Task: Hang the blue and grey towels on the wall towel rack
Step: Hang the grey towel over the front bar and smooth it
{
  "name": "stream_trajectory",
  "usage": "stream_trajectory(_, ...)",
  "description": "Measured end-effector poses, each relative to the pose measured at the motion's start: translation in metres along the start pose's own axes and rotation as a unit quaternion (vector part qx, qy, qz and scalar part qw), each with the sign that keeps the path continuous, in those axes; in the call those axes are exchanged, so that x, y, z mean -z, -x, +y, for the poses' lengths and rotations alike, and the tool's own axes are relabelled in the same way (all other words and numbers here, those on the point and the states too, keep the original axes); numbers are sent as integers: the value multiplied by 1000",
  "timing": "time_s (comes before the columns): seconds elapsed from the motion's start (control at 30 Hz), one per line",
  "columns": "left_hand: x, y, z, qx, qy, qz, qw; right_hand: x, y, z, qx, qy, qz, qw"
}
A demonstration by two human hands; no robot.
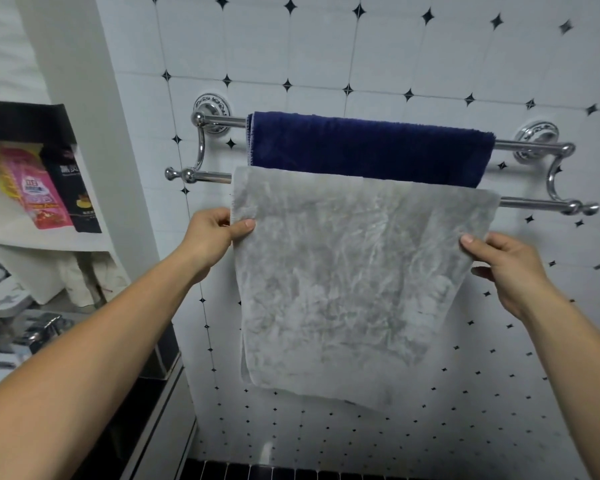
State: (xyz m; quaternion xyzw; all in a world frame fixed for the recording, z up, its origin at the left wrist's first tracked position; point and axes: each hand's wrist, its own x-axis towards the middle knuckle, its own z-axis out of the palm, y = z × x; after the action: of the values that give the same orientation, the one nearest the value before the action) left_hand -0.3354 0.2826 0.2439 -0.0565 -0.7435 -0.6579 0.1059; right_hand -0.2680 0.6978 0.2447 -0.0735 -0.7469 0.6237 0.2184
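A chrome double-bar towel rack [210, 176] is fixed to the tiled wall. The dark blue towel [371, 147] is draped over its rear, upper bar. The grey towel [347, 282] hangs over the front, lower bar, folded so two layers show at its bottom left. My left hand [215, 233] pinches the grey towel's left edge between thumb and fingers, a little below the bar. My right hand [499, 268] holds its right edge, thumb on the front and fingers behind the cloth.
To the left, a white shelf [66, 239] holds a pink packet [39, 192] and a black packet [77, 195]. Below it are a chrome tap [45, 329] and a basin edge. A dark tiled strip runs along the bottom of the wall.
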Motion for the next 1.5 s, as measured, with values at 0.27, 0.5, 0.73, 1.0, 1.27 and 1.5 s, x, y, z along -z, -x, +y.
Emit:
stream_trajectory(0.27, -13, -11, 28, -36, 49, 80, 995, -3, -14, -34, 65, -26, 128, 989)
stream_trajectory(0.5, -13, -12, 29, -31, 119, 113, 986, 1, -21, -39, 104, 29, 157, 982)
stream_trajectory(0.73, -19, -5, 25, -14, 112, 29, 993, -11, -2, -7, 16, -58, 15, 998)
stream_trajectory(1.0, -27, 20, -23, 43, 77, -18, 996, -24, 9, 51, -64, -16, -84, 994)
stream_trajectory(1.27, -43, 62, -140, 177, 35, -66, 981, -47, 52, 158, -199, 38, -181, 962)
stream_trajectory(1.5, -44, 91, -206, 243, 12, -55, 968, -52, 98, 225, -291, 40, -91, 952)
